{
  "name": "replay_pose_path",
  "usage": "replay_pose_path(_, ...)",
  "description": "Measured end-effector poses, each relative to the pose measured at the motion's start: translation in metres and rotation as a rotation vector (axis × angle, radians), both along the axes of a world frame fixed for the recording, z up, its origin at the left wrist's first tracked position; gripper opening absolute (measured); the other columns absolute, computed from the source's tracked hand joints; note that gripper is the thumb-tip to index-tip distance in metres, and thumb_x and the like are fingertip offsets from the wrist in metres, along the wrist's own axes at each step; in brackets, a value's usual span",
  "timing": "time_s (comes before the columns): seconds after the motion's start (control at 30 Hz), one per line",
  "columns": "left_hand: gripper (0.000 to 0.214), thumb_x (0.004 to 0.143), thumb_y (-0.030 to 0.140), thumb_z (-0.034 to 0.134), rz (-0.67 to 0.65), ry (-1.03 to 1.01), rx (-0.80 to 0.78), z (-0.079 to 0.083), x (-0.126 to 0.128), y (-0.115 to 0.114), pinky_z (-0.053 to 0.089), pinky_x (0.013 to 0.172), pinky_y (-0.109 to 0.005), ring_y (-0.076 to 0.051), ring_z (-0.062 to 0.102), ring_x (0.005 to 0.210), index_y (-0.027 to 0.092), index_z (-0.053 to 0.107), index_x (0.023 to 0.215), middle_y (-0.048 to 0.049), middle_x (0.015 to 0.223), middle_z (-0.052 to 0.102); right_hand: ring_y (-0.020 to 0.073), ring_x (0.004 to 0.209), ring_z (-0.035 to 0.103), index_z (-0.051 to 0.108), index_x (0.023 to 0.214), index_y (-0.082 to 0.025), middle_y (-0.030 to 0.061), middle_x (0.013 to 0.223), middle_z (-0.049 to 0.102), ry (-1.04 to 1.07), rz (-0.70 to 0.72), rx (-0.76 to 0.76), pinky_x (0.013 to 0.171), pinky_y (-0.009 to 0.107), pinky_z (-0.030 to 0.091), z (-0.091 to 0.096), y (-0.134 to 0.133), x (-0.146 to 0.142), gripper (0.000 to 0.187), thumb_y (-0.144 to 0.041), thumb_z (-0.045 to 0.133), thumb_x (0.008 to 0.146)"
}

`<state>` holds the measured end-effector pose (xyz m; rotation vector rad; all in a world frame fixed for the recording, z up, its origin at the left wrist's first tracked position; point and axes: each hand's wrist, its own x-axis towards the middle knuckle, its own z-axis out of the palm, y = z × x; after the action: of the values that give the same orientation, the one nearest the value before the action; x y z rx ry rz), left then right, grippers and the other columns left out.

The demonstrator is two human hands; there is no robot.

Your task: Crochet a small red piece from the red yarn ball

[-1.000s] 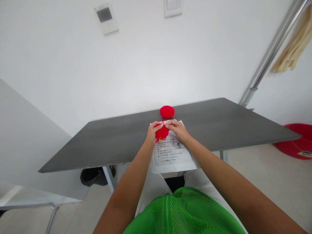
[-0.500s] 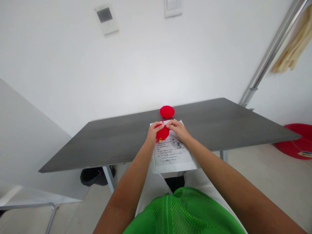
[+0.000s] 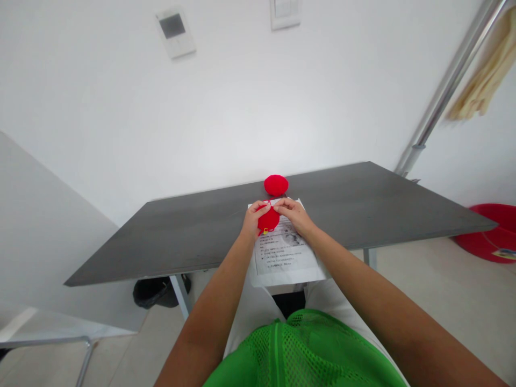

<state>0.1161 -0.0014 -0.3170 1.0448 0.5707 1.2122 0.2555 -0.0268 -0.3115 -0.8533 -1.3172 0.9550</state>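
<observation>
A round red crochet piece is held over the near edge of the table, with a small yellow stitch marker hanging at its lower edge. My left hand grips it from the left, thumb on top. At its upper edge my right hand is closed in a pinch; a thin dark end, apparently of a crochet hook, shows just past the fingers, the rest hidden. A strand of red yarn rises between the hands. Just behind them sits a red yarn ball.
Under my hands lies a printed sheet, overhanging the front edge of the dark grey table. A white wall stands right behind. On the floor are a black-lined bin at left and a red basin at right.
The right fingertips have shifted very slightly at the top edge of the crochet piece. Otherwise hands, yarn ball and sheet stay in place.
</observation>
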Motion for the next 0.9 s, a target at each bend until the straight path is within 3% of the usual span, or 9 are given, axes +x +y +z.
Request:
replay_pose_path(0.53,0.035,0.052,0.034,0.081,0.003,0.027,0.015,-0.0006,0.0013,-0.0002,0.041,0.051,-0.021,-0.009,0.054,0.051,0.017,0.057,0.071,0.0029,0.062,0.061,0.0125,0.062,0.05,0.057,0.063,-0.02,-0.0036,0.062,0.057,-0.04,-0.029,0.027,0.064,0.028,0.039,-0.0029,0.0026,0.0018,0.02,-0.036,0.068,0.066)
replay_pose_path(0.9,0.038,0.054,0.031,0.08,-0.044,-0.012,-0.018,-0.003,0.0021,0.0032,0.046,0.058,-0.025,-0.013,0.06,0.058,0.014,0.064,0.083,-0.0033,0.07,0.068,0.0134,0.063,0.051,0.057,0.062,-0.02,-0.0026,0.063,0.058,-0.015,-0.161,0.05,0.066,0.029,0.041,-0.0016,0.0025,0.0025,0.017,-0.034,0.066,0.066)
